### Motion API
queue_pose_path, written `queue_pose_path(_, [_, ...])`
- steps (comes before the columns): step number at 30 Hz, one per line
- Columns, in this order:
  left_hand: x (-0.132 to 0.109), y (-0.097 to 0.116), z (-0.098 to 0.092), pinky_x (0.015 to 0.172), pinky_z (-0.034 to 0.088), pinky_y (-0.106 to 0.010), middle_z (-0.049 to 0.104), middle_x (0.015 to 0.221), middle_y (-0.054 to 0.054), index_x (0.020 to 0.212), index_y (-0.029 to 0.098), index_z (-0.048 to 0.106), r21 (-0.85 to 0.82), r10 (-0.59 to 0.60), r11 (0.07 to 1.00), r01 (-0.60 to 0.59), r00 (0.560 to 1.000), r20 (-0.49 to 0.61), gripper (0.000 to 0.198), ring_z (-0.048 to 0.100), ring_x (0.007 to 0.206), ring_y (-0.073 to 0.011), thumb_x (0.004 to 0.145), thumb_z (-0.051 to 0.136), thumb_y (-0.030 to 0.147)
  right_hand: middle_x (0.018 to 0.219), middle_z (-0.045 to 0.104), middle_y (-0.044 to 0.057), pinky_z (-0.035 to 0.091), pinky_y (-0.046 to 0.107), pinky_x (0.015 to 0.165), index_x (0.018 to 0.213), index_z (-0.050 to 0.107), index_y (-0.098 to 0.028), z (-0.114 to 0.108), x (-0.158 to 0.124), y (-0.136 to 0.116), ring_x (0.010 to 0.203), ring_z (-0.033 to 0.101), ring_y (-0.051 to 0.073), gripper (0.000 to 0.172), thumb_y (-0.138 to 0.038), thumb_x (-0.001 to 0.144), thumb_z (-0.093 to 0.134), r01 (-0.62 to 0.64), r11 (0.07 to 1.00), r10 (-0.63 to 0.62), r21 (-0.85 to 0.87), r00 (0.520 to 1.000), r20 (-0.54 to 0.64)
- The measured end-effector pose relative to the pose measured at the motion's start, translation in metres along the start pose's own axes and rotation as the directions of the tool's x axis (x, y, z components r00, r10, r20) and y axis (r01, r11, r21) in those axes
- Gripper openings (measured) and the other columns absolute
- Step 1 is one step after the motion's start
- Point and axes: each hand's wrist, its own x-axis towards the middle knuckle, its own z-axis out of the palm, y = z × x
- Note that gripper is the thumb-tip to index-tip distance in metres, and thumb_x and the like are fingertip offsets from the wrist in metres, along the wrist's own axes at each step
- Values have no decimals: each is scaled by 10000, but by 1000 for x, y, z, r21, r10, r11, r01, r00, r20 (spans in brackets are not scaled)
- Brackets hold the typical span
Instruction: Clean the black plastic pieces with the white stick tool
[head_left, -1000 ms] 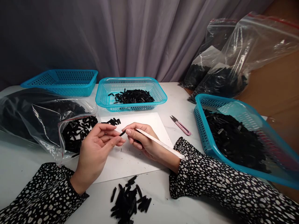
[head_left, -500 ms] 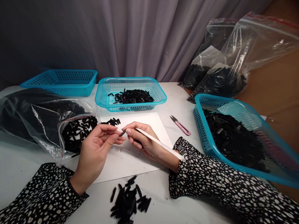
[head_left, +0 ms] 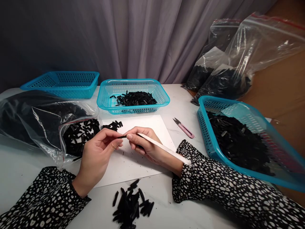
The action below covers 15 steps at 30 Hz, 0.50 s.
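1. My left hand (head_left: 96, 154) pinches a slim black strip (head_left: 122, 137) above the flat white paper sheet (head_left: 133, 167).
2. My right hand (head_left: 145, 143) meets its other end, holding a long slim white tool (head_left: 164, 148).
3. I'd best steady the strip with a light pinch.

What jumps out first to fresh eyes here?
Mid-picture, the left hand holds a small black piece close to the right hand, which grips a slim white tool. At right sits a big blue basket with a dark heap inside; pink snips lie just left of it.
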Motion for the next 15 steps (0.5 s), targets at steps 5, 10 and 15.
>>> queue_pose_path(5, [1,-1,0,738,601,-272,760,861,-26,843,199,686,-98,-32,995,32,999,7,151,724,750,-154,848,747,337,617,565,-39,206,220,392,839,665,-175,0,2,5,432,360,61,318,-486,855,730,13,997,-16,-76,999,-48])
queue_pose_path(10, [3,-2,-1,665,604,-297,766,791,-40,804,179,663,-156,-75,985,72,997,-14,255,721,660,-168,759,821,374,561,496,-57,215,229,404,701,603,-181,4,14,-15,415,324,56,362,-489,798,766,147,977,-179,-153,957,-227])
queue_pose_path(15, [5,-3,-5,659,573,-263,753,767,-24,797,173,710,-243,-133,961,130,991,5,235,705,675,-152,727,853,345,553,455,-58,277,247,452,705,577,-210,2,49,-77,460,327,86,376,-534,839,711,438,800,-577,-411,751,-322])
